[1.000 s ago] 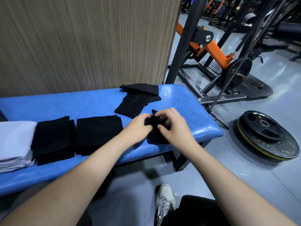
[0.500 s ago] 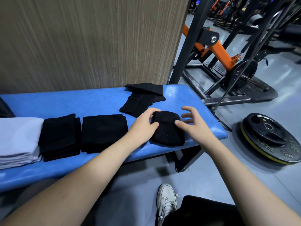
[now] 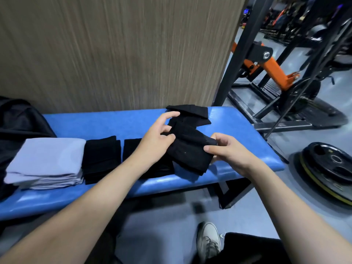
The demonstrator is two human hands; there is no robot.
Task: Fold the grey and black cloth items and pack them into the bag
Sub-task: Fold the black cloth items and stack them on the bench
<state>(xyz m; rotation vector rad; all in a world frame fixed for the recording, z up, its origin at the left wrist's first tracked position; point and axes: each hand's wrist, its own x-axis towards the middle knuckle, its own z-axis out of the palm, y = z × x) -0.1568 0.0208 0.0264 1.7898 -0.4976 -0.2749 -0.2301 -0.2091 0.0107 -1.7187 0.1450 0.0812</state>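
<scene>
Two bare hands hold one folded black cloth [image 3: 190, 153] just above the near right part of a blue padded bench [image 3: 106, 122]. The left hand [image 3: 158, 138] grips the cloth's left edge between thumb and curled fingers, the forefinger raised and extended. The right hand [image 3: 228, 151] pinches the cloth's right edge, thumb on top and fingers curled beneath. Behind the held cloth lies one heap of unfolded black cloth [image 3: 192, 113] on the bench's far edge. To the left, two folded black stacks [image 3: 102, 159] sit side by side, the nearer one partly hidden by the left forearm, followed by one folded grey stack [image 3: 47, 161]. A black bag [image 3: 21, 121] occupies the bench's left end. On the floor to the right lie weight plates [image 3: 327, 166]; one white sneaker [image 3: 208, 242] shows below.
</scene>
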